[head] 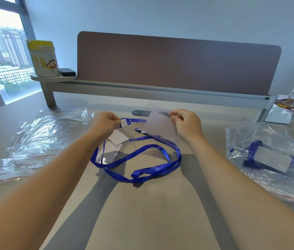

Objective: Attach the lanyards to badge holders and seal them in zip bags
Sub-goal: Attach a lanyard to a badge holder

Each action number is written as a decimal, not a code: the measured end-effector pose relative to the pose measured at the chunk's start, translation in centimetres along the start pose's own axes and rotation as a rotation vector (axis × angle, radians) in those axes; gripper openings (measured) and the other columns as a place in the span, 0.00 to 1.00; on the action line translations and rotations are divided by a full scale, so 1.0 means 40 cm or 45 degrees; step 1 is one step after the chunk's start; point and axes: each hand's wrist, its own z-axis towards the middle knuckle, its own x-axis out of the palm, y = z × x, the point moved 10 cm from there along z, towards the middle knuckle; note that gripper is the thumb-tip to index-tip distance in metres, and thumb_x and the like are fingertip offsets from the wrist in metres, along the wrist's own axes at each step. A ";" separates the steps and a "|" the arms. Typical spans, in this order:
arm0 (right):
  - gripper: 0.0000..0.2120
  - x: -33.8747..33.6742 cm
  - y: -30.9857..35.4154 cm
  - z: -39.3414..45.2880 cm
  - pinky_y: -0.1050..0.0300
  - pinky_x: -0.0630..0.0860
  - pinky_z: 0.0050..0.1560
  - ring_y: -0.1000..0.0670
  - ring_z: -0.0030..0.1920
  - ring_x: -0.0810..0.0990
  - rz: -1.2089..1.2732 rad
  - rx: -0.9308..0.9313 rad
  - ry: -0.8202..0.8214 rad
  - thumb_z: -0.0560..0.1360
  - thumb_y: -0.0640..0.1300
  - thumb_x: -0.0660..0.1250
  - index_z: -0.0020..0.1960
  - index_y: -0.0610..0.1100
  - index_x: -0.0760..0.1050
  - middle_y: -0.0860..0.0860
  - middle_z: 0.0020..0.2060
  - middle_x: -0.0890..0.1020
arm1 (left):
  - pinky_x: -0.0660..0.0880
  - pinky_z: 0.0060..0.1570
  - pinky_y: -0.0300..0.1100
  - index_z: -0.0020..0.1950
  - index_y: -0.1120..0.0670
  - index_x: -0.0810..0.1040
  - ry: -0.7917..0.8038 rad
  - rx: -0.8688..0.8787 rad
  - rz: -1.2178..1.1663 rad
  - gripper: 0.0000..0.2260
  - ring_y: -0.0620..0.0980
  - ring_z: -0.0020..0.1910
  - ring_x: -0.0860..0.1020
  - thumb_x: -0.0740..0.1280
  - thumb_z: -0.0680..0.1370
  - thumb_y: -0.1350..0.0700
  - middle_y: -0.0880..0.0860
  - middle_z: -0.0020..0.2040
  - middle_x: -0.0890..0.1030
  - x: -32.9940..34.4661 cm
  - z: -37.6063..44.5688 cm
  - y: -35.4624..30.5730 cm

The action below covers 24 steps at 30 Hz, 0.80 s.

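We see both hands raised a little above the surface [142, 213], near its far middle. The left hand [104, 123] pinches a small white piece [124, 123] at one end of the blue lanyard [142, 170]; whether that piece is a clip or a tab we cannot tell. The right hand [186, 124] pinches the top edge of a frosted badge holder [158, 126], which hangs tilted between the two hands, just beside the lanyard end. The rest of the lanyard lies in loose loops on the surface below and between the wrists, partly over two more badge holders [113, 145] near the left wrist. Empty zip bags [34, 139] lie to the left. To the right, a filled zip bag [269, 159] holds another lanyard and holder.
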 end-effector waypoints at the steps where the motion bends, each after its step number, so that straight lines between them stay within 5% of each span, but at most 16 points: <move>1: 0.10 0.017 0.000 -0.001 0.47 0.71 0.61 0.44 0.56 0.76 -0.072 0.014 0.095 0.77 0.41 0.60 0.54 0.42 0.78 0.45 0.54 0.81 | 0.66 0.47 0.41 0.54 0.63 0.77 -0.014 0.007 0.015 0.09 0.51 0.48 0.70 0.61 0.78 0.62 0.56 0.49 0.76 -0.006 -0.001 -0.008; 7: 0.10 0.078 0.014 -0.022 0.46 0.71 0.61 0.43 0.57 0.75 -0.230 0.032 0.378 0.76 0.37 0.59 0.55 0.41 0.75 0.44 0.55 0.79 | 0.69 0.48 0.43 0.50 0.60 0.74 0.014 0.121 0.070 0.06 0.52 0.46 0.71 0.58 0.79 0.62 0.57 0.46 0.73 -0.008 -0.010 -0.059; 13: 0.13 0.041 0.033 -0.004 0.56 0.73 0.48 0.44 0.59 0.74 -0.007 0.094 0.205 0.77 0.32 0.56 0.59 0.37 0.71 0.41 0.59 0.76 | 0.71 0.42 0.41 0.47 0.60 0.71 0.105 0.174 0.010 0.05 0.50 0.42 0.73 0.59 0.79 0.60 0.54 0.40 0.74 0.018 -0.013 -0.084; 19: 0.11 0.066 0.059 -0.006 0.56 0.75 0.53 0.47 0.54 0.74 0.256 0.127 0.260 0.75 0.33 0.62 0.55 0.37 0.77 0.42 0.57 0.79 | 0.69 0.49 0.43 0.49 0.57 0.74 0.073 0.332 0.218 0.06 0.54 0.53 0.73 0.59 0.79 0.57 0.57 0.54 0.75 0.036 -0.021 -0.136; 24: 0.11 0.094 0.075 -0.013 0.52 0.75 0.58 0.45 0.56 0.74 0.372 0.148 0.356 0.76 0.33 0.60 0.54 0.37 0.78 0.42 0.57 0.78 | 0.64 0.64 0.48 0.55 0.56 0.77 -0.011 0.416 0.503 0.11 0.54 0.67 0.65 0.60 0.78 0.54 0.54 0.67 0.69 0.035 -0.021 -0.162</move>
